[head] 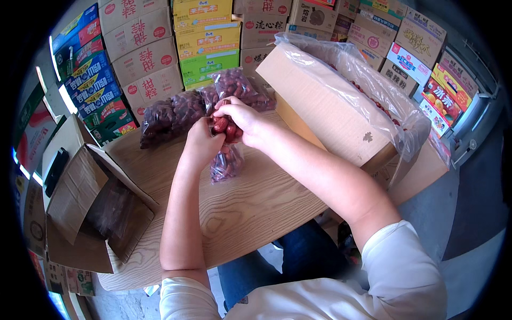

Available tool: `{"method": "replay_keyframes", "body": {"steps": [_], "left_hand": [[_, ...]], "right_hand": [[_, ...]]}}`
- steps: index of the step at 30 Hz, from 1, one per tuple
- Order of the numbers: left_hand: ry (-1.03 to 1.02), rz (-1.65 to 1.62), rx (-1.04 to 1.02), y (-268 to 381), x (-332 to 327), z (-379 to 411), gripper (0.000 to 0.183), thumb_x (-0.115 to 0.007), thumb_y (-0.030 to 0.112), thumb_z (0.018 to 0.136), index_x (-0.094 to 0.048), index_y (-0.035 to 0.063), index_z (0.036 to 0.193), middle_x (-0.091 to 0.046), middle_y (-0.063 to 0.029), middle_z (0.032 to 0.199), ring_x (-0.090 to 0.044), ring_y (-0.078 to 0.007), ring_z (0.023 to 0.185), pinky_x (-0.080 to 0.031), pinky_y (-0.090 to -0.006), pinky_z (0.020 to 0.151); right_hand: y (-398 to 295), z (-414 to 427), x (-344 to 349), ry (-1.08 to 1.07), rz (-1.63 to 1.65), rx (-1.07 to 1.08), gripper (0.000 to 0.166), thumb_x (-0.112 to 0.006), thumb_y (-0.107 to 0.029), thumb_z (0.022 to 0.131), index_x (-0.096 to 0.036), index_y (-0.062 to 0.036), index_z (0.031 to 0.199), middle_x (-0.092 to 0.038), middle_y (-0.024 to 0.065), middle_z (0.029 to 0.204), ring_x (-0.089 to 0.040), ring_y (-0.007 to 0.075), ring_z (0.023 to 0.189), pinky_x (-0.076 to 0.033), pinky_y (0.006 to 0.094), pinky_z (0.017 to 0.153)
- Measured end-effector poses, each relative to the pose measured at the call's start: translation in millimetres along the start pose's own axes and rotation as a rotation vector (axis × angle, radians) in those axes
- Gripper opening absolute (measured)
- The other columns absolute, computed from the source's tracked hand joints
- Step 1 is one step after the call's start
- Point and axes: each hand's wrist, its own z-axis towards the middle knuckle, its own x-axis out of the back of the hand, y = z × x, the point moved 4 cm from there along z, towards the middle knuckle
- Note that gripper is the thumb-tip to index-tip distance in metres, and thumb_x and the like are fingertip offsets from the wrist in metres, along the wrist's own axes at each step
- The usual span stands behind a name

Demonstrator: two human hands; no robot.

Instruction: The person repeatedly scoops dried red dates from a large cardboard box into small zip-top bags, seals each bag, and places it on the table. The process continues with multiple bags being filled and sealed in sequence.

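Observation:
Over the wooden table, my left hand (204,141) grips the upper side of a clear plastic bag (227,165) partly filled with red dates. My right hand (245,120) curls over a handful of red dates (226,129) at the bag's mouth. Both hands nearly touch, and they hide much of the bag's rim. Just beyond my fingers, several filled bags of dates (182,110) lie in a row, with another filled bag (232,82) resting on top of the row.
To the right, a tilted cardboard box (320,96) lined with clear plastic holds loose dates. An open carton (72,192) with plastic bags (110,212) inside stands at the left of the table (240,212). Stacked cartons (140,52) line the far side.

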Motion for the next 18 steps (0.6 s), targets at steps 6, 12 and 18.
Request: {"method": "replay_keyframes", "body": {"steps": [6,12,18], "left_hand": [[0.045,-0.023,-0.026,-3,-1,2,0.031,-0.052,-0.005,0.075,-0.052,-0.012,0.105,-0.064,-0.0153,0.087,-0.067,-0.0198,0.062,-0.054,-0.0298,0.053],[0.04,-0.059,-0.06,-16,-2,10,0.031,-0.051,-0.006,0.076,-0.049,-0.0141,0.105,-0.064,-0.0163,0.089,-0.068,-0.0207,0.069,-0.056,-0.0297,0.054],[0.084,-0.032,-0.069,-1,0,1,0.034,-0.052,-0.005,0.076,-0.048,-0.0138,0.108,-0.064,-0.0167,0.09,-0.068,-0.0204,0.068,-0.056,-0.0298,0.055]], "right_hand": [[-1,-4,-7,0.086,-0.091,0.012,0.012,-0.058,-0.021,0.083,-0.05,-0.0153,0.09,-0.055,0.0026,0.077,-0.05,0.0129,0.058,-0.044,0.0325,0.05],[6,16,-5,0.186,-0.319,0.121,0.018,-0.053,-0.025,0.092,-0.051,-0.0106,0.082,-0.054,0.0031,0.07,-0.047,0.0115,0.051,-0.038,0.0291,0.042],[7,19,-3,0.28,-0.048,0.234,0.024,-0.055,-0.022,0.088,-0.055,-0.0009,0.076,-0.061,0.0098,0.067,-0.057,0.0155,0.055,-0.042,0.0329,0.043]]}}
